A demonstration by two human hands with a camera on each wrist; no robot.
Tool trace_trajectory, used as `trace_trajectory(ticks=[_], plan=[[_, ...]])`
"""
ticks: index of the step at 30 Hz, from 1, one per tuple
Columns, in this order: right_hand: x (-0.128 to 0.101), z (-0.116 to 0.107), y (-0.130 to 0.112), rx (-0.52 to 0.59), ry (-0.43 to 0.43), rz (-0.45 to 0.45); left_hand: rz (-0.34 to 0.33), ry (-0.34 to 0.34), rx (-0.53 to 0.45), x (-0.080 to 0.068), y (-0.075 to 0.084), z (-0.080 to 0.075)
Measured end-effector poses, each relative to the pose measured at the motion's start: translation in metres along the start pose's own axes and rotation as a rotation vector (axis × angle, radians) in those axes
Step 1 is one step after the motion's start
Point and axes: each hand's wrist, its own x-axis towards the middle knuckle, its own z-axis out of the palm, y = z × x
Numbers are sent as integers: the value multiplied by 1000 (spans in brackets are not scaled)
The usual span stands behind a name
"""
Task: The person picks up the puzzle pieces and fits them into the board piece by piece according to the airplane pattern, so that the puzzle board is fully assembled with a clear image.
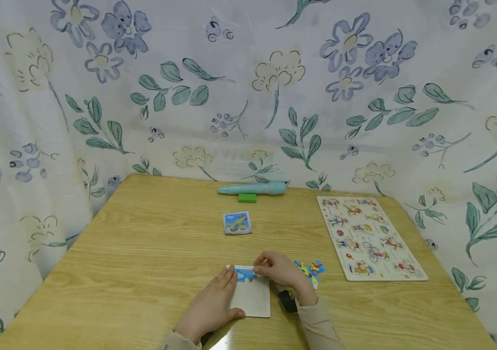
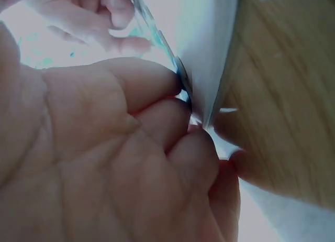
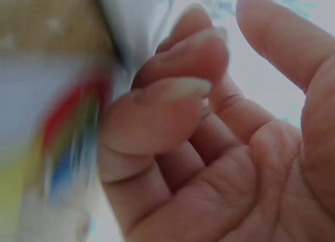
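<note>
Both hands are set on a white puzzle tray point(image 1: 252, 296) at the table's point(image 1: 143, 253) near edge: left hand point(image 1: 211, 306) flat along its side, right hand point(image 1: 281, 272) pinching a blue piece point(image 1: 246, 276) at the top edge. Seating appears underway; careful alignment is probably needed next.

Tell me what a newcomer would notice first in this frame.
Both hands meet at the near middle of the wooden table: the left hand and the right hand work at a white puzzle tray with a blue piece at its top edge. To the right lies a colourful peg puzzle board; a floral cloth walls the scene.
</note>
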Motion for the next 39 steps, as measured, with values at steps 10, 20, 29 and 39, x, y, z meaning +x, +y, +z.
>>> trace_trajectory(ticks=[10,20,29,39], plan=[[-41,-60,38,-171,379,371,-95,36,-9,0,-4,0],[-48,-64,53,-236,378,382,-44,45,32,0,-8,1],[-36,-56,55,-57,394,276,2,42,31,2,5,7],[-21,-33,28,241,106,125,-9,52,16,3,4,8]])
